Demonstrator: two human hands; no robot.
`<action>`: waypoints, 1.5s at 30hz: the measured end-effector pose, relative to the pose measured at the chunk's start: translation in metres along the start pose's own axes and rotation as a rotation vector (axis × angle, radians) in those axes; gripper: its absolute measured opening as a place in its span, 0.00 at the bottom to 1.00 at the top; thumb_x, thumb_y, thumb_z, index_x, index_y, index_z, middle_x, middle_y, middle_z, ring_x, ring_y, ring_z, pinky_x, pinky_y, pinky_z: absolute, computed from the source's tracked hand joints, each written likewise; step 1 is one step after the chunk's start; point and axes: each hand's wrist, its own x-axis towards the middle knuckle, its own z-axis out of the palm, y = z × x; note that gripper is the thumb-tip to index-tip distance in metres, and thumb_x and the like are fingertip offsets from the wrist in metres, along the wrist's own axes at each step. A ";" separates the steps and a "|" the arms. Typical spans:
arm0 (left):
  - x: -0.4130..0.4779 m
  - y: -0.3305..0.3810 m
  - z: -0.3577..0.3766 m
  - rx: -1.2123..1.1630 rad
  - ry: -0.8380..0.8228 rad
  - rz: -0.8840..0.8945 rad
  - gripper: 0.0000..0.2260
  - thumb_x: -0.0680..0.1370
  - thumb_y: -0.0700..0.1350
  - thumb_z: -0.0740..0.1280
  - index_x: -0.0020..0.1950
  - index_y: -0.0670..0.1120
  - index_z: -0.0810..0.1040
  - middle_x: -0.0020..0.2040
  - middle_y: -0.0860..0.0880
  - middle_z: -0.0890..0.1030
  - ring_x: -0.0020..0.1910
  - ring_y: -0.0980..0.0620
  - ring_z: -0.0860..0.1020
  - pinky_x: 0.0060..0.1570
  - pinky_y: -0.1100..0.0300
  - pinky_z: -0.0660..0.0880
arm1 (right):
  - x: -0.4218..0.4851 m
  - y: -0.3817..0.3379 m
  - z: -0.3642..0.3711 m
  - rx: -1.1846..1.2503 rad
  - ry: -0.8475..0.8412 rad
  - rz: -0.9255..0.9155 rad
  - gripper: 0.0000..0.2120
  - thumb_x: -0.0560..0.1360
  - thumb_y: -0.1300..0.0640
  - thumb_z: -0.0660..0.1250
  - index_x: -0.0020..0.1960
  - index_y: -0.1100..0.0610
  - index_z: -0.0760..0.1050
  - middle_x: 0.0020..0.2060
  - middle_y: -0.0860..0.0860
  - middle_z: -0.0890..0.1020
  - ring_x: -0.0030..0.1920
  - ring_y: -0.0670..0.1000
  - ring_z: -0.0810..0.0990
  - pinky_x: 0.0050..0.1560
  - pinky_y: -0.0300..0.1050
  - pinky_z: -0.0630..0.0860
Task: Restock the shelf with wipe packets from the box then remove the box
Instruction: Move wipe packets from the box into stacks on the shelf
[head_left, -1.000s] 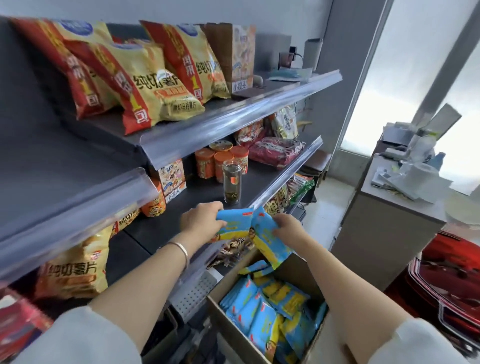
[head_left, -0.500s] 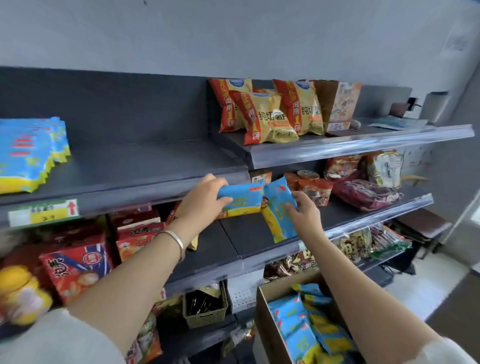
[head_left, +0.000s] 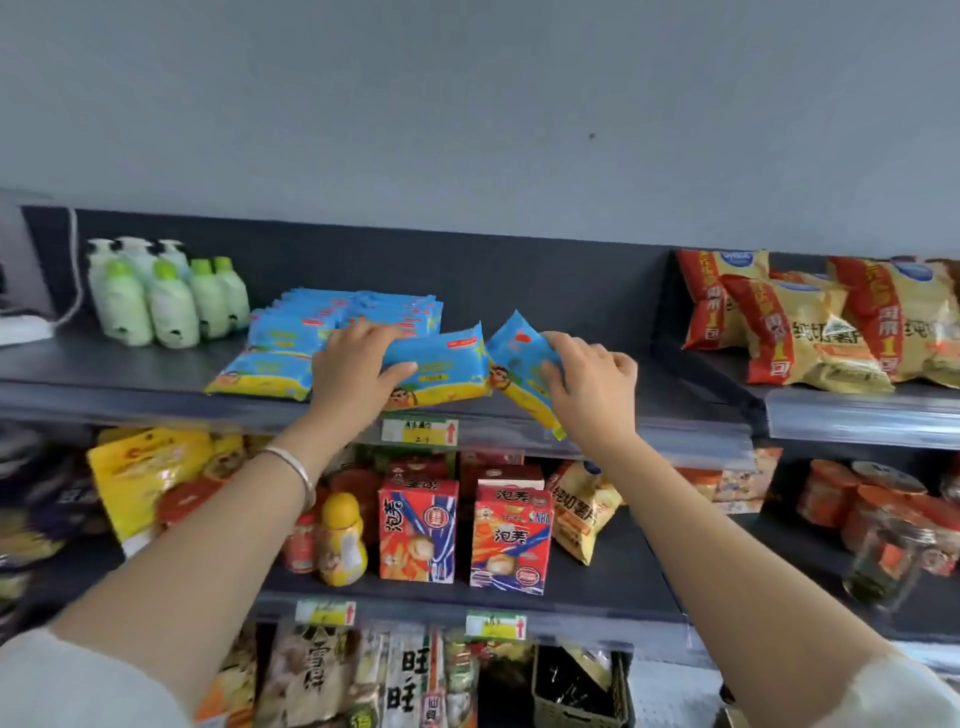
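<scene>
Both hands have risen to the top shelf (head_left: 130, 384) since half a second ago, and the view has swung left. The box has dropped out of sight.

- Left hand (head_left: 353, 369): clasps the left packet (head_left: 441, 369), fingers over its top, thumb on the near face. The packet lies roughly level at the shelf's front edge.
- Right hand (head_left: 592, 384): fingers curled on the right packet (head_left: 519, 364), which is tilted, its low corner hanging past the shelf lip.
- The two packets nearly touch between the hands.
- Stack of packets (head_left: 311, 332): just behind and outward of the left hand, in rows.

Step in hand, as I judge it: setting both down beside the stack. Level the right packet first, then slide each back from the lip until it lines up with the rows. Bare shelf lies ahead of the right hand.

Look of the packets: soft, flat pouches, blue on top, yellow at the bottom, with a cartoon figure and crimped ends. They are likely slippery and will sag if held by one edge.
</scene>
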 end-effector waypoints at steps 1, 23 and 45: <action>0.003 -0.017 -0.007 0.015 0.004 -0.042 0.17 0.77 0.49 0.66 0.64 0.44 0.74 0.62 0.43 0.72 0.62 0.39 0.68 0.56 0.46 0.68 | 0.009 -0.015 0.007 -0.037 0.002 -0.035 0.16 0.80 0.55 0.56 0.66 0.49 0.71 0.54 0.48 0.80 0.55 0.55 0.76 0.61 0.52 0.59; 0.098 -0.223 -0.007 -0.241 -0.315 -0.078 0.19 0.80 0.43 0.61 0.70 0.39 0.65 0.66 0.43 0.60 0.58 0.53 0.65 0.54 0.70 0.59 | 0.098 -0.155 0.154 -0.158 -0.558 -0.004 0.19 0.80 0.50 0.56 0.71 0.41 0.64 0.68 0.48 0.67 0.68 0.57 0.63 0.69 0.64 0.57; 0.093 -0.291 -0.037 -0.317 -0.053 -0.199 0.14 0.79 0.40 0.63 0.63 0.37 0.70 0.62 0.44 0.61 0.55 0.51 0.67 0.45 0.73 0.67 | 0.126 -0.251 0.191 -0.286 -0.817 -0.182 0.37 0.67 0.28 0.63 0.65 0.52 0.70 0.65 0.54 0.71 0.71 0.60 0.60 0.66 0.74 0.50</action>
